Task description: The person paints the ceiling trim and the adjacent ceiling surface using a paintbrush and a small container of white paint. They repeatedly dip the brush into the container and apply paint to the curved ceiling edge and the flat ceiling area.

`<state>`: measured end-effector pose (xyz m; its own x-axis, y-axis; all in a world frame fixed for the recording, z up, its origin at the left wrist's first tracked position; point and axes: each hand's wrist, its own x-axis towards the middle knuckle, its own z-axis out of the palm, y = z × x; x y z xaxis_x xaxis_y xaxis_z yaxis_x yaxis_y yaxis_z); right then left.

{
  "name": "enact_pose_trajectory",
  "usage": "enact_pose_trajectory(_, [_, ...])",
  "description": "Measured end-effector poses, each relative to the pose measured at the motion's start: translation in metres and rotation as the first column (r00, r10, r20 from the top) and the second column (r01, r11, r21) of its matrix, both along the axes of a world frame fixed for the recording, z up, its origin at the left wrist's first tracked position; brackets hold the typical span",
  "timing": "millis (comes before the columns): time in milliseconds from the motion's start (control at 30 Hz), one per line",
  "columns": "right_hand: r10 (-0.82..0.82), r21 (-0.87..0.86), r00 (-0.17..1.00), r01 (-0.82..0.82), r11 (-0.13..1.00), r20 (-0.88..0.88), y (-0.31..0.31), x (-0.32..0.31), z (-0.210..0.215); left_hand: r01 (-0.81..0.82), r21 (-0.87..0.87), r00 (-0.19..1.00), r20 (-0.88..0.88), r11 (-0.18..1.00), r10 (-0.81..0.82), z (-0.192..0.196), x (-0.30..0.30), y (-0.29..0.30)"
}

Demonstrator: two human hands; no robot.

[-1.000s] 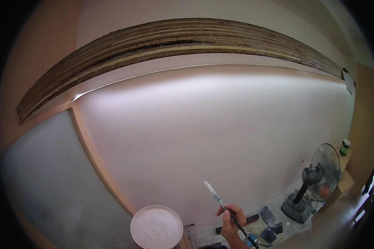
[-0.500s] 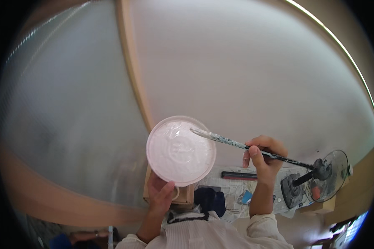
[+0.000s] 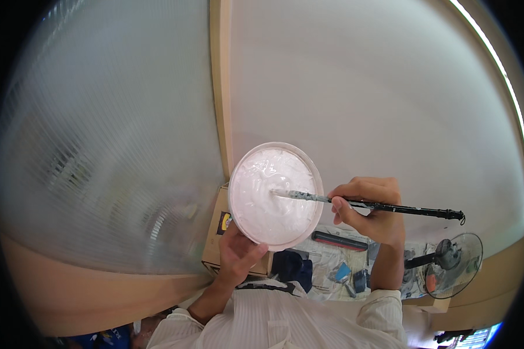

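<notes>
My left hand point(image 3: 239, 254) grips the lower rim of a round, pale lid or shallow tub point(image 3: 276, 224), its face coated with glossy white paint. It is held up in front of my chest, face toward me. Between the fingers and thumb of my right hand point(image 3: 371, 210) is a long, black, paint-spattered paintbrush point(image 3: 396, 207). The brush lies nearly level, its bristle end over the middle of the white coating and apparently touching it. The fingers of my left hand behind the lid are hidden.
A pale wall point(image 3: 355, 104) rises ahead, next to a wooden post point(image 3: 220, 87) and a ribbed translucent panel point(image 3: 122, 128). Below are a cardboard box point(image 3: 215, 232), dark cloth point(image 3: 291, 267), newspaper point(image 3: 326, 279), a dark bar point(image 3: 339, 240) and a fan point(image 3: 451, 259). Blue clothing shows lower left.
The paintbrush tip has moved from the upper right of the white surface to its middle, and the handle has levelled out. My view has turned, so the post and lid sit further right.
</notes>
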<state>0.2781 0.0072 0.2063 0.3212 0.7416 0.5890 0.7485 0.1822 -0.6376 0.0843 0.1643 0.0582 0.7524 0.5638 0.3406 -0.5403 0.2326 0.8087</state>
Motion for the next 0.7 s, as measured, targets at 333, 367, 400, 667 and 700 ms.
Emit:
enact_pose_trajectory(333, [0.041,0.078,0.877,-0.003,0.997,-0.479,0.016,0.023,-0.017,0.014,-0.054,0.999,0.033,0.998,-0.012,-0.008,0.015,0.026])
enact_pose_trajectory(367, [0.029,0.109,0.849,0.034,0.993,-0.527,0.019,0.03,-0.026,0.024,-0.069,0.999,0.044,0.997,-0.021,-0.01,0.019,0.028])
enact_pose_trajectory(400, [0.071,0.154,0.8,0.026,0.988,-0.596,0.024,0.036,-0.035,0.03,-0.084,0.998,0.054,0.996,-0.025,-0.01,0.022,0.031])
enact_pose_trajectory(667, [0.311,0.457,0.536,0.162,0.875,-0.785,0.053,0.055,-0.064,0.002,-0.228,0.999,0.053,0.974,0.011,-0.014,0.039,0.038])
enact_pose_trajectory(700, [0.398,0.555,0.561,0.135,0.821,-0.726,0.065,0.06,-0.053,-0.005,-0.25,0.998,0.065,0.968,0.022,-0.012,0.038,0.038])
